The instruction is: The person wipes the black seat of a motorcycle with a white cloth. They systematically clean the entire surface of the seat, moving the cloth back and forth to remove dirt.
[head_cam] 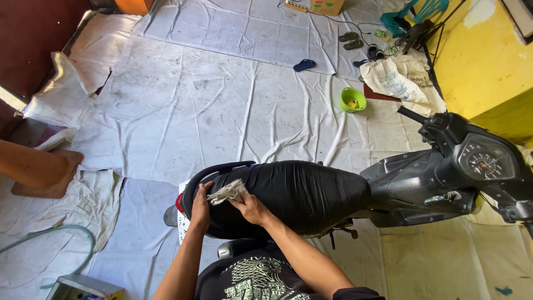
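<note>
Right hand (251, 209) pinching rag (227, 193), black seat (300, 191)

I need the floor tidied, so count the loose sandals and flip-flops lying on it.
3. A blue flip-flop lies alone on the white sheet; two green sandals lie side by side beyond it, near the cables. More may be hidden in the dark clutter by the yellow wall.

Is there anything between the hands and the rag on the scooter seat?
Nothing visible. The right hand is pressed onto the grey rag, which lies on the rear of the black seat. The left hand rests on the seat's back edge right beside the rag, with no object in the gap.
</note>
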